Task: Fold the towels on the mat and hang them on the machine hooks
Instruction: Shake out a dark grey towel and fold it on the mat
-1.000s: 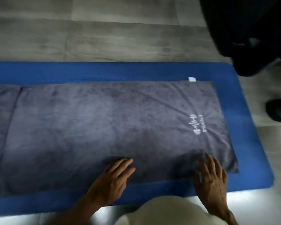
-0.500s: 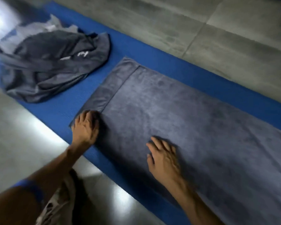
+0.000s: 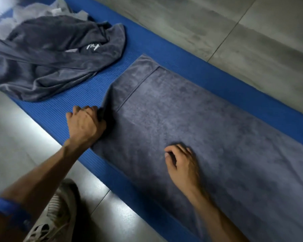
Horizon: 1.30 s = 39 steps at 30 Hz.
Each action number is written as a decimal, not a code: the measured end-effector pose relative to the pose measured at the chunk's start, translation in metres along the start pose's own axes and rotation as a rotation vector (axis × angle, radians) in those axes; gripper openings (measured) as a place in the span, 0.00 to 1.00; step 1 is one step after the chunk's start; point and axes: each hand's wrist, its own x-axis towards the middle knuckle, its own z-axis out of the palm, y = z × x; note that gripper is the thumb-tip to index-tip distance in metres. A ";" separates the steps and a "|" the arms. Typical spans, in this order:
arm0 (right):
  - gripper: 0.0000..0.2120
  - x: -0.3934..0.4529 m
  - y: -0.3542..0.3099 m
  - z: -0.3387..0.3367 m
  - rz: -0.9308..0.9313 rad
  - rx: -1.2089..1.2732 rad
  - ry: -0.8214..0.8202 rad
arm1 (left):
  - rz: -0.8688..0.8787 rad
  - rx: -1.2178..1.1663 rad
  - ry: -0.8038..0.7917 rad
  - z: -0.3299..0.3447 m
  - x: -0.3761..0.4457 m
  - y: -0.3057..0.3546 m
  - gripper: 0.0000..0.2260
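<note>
Grey towel [image 3: 191, 123] lies flat on mat [image 3: 73, 102] — left hand [image 3: 85, 124] pinching its corner.

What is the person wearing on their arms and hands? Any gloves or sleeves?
No gloves: both the left hand and the right hand are bare, with no rings or watch showing. The forearms are bare too. A blue band or sleeve edge wraps the left arm up near the elbow; it is too blurred to tell which. The right arm shows nothing worn.

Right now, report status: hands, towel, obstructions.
Left hand shut on near corner of flat towel. Right hand curled, fingertips on towel's near edge. Crumpled towels heaped on mat, apart, not in the way.
</note>
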 end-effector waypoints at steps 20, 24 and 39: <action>0.16 0.115 0.018 -0.067 0.621 0.866 -0.009 | 0.648 -0.189 -0.050 0.029 -0.199 0.144 0.18; 0.22 0.130 0.012 -0.076 0.612 0.973 -0.024 | 0.671 -0.217 -0.087 0.024 -0.203 0.137 0.17; 0.24 0.062 0.131 -0.140 0.693 0.960 0.225 | 0.889 -0.351 -0.084 0.053 -0.238 0.167 0.18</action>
